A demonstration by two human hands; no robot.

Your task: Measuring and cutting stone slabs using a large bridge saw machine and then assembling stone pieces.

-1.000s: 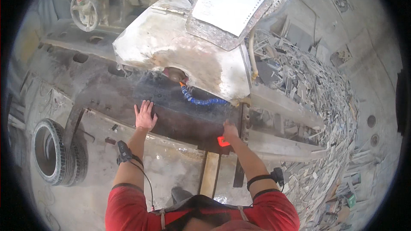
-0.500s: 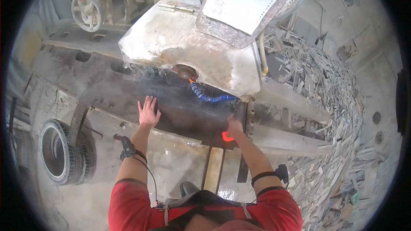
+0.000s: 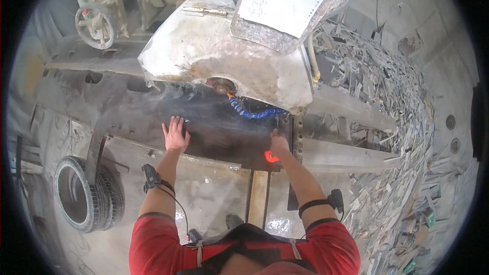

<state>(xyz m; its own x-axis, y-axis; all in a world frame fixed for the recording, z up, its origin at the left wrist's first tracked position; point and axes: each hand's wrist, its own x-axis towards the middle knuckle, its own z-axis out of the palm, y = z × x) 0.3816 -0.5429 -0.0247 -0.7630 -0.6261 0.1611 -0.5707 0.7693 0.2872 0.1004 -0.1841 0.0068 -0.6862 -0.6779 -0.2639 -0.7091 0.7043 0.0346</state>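
My left hand (image 3: 175,134) lies flat with its fingers spread on a dark, wet slab (image 3: 224,142) under the machine's guard. Near the slab's right end, my right hand (image 3: 278,143) is closed, and a thin grey strip shows just beyond its fingertips. A bright red-orange object (image 3: 270,157) sits against the palm side of that hand; its kind is not clear. Ahead of both hands stands the large whitish blade guard (image 3: 224,51) of a stone-cutting saw, with a round hub (image 3: 221,86) at its lower edge. A blue segmented coolant hose (image 3: 252,114) curves from the hub toward the right.
A board with a handwritten sheet (image 3: 288,0) rests on the guard. A handwheel (image 3: 96,26) is at the upper left, and stacked tyres (image 3: 84,193) stand at the lower left. Broken stone strips (image 3: 392,91) cover the right side. Metal beams (image 3: 349,156) extend rightward.
The view has shifted slightly. My left hand stays flat on the slab; my right hand stays near its right end, where the thin grey strip now shows more clearly.
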